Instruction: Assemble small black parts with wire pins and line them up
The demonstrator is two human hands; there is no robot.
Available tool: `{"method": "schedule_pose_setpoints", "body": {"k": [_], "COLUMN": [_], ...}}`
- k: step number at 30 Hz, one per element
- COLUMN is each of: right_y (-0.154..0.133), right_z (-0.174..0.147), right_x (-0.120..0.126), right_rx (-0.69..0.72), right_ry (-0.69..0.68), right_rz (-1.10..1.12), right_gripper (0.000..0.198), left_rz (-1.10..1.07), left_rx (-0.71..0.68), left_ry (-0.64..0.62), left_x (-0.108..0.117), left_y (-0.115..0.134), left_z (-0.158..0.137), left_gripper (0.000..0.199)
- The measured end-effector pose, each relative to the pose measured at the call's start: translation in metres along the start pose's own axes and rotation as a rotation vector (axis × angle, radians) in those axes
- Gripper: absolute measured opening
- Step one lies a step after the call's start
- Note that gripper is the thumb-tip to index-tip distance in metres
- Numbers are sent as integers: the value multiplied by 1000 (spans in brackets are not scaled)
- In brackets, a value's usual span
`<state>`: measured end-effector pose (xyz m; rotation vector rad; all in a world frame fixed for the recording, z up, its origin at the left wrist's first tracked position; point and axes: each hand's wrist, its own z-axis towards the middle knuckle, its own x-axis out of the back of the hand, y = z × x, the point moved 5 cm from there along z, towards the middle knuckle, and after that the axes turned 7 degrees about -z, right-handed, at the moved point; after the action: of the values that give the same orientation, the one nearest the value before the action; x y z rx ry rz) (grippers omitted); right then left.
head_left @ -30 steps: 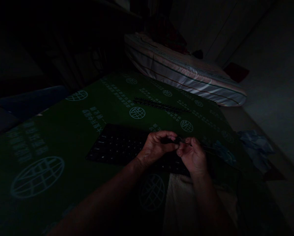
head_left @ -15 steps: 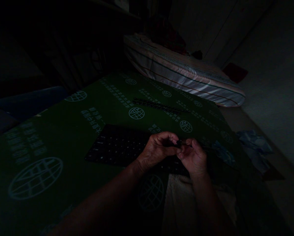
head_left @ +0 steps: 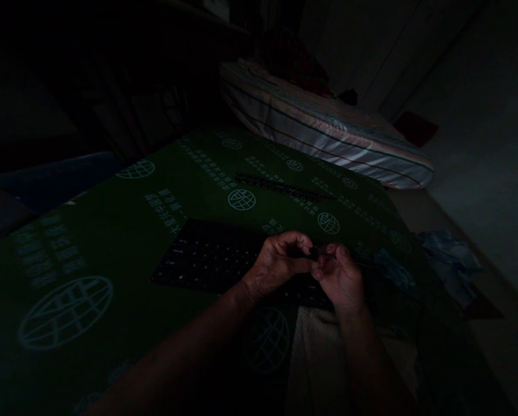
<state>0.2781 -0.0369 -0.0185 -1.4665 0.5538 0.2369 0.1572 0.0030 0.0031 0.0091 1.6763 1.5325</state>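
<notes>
Your left hand (head_left: 272, 263) was pinching a small dark piece (head_left: 313, 252) between thumb and forefinger. Your right hand (head_left: 342, 274) met it there, fingers curled in close to the same piece; in such dim light you could not tell whether they were gripping anything. Below both hands and out past your left one lay the black keyboard (head_left: 207, 254), flat on the green tabletop (head_left: 155, 323). Beyond your hands rested a dark strip of keys (head_left: 280, 186). A pale cloth (head_left: 317, 352) lay beneath your right forearm, and a crumpled bluish bag (head_left: 395, 270) sat to the right of that hand.
</notes>
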Motion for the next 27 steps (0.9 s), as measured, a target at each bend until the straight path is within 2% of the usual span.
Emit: {"method": "schedule_pose_setpoints", "body": {"k": [11, 18, 27], "right_y": [0, -7, -9], "right_z": [1, -3, -4], "right_x": [0, -7, -1], "right_rx": [111, 187, 217], "right_ry": [-17, 40, 112], "right_rz": [-158, -309, -504], "right_gripper": [21, 22, 24], "left_rz": [-33, -55, -20], "left_rx": [86, 72, 68], "left_ry": [79, 163, 122], "left_x": [7, 13, 15], "left_y": [-4, -5, -10], "left_z": [1, 2, 4], "left_gripper": [25, 21, 21]}}
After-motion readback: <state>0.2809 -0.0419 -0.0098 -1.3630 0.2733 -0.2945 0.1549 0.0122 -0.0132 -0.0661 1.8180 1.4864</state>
